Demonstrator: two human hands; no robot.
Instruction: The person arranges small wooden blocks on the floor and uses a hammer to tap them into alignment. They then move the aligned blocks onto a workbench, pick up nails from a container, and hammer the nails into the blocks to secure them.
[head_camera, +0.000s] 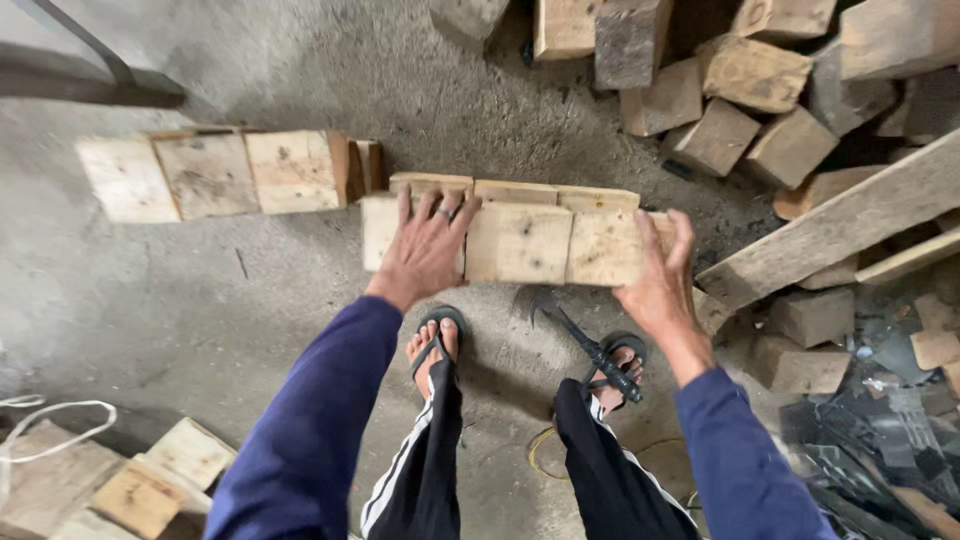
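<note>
A row of pale wooden blocks (520, 240) stands on the concrete floor in front of my feet. My left hand (425, 250) lies flat on the row's left blocks, fingers spread, a ring on one finger. My right hand (662, 280) grips the right end block, thumb and fingers wrapped over its edge. Both arms wear dark blue sleeves. A black hammer (585, 340) lies on the floor between my sandalled feet, just below the row.
Another row of wooden blocks (215, 172) stands to the left. A heap of rough blocks (750, 100) and a long plank (840, 225) fill the upper right. More blocks (140, 485) and a white cord (55, 430) lie at lower left. Dark scraps (870, 440) lie at lower right.
</note>
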